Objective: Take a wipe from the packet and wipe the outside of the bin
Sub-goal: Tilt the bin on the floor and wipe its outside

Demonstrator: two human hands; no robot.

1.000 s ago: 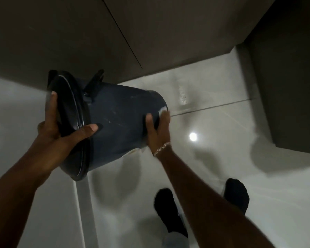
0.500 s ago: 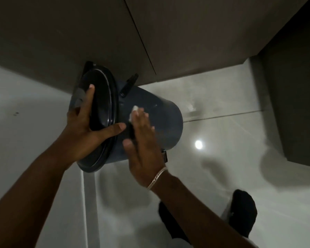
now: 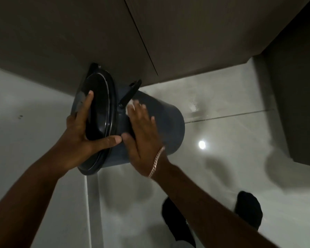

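A dark blue-grey bin (image 3: 168,126) with a black lid (image 3: 98,111) is held tipped on its side above the floor, lid toward the left. My left hand (image 3: 79,138) grips the lid end, fingers across the lid and thumb under the rim. My right hand (image 3: 143,133) lies flat on the bin's side wall near the rim, pressing a white wipe (image 3: 131,105) that shows only at my fingertips, beside the black hinge arm (image 3: 130,93). The wipe packet is not in view.
Glossy pale floor tiles (image 3: 222,158) lie below, with a bright light reflection (image 3: 202,144). Dark brown cabinet fronts (image 3: 97,33) stand right behind the bin and another dark panel (image 3: 297,104) at the right. My two black-socked feet (image 3: 177,222) are at the bottom.
My right hand slid with the wipe from the bin's base end up along its side to the rim by the lid. The bin has tilted and shifted slightly right in view.
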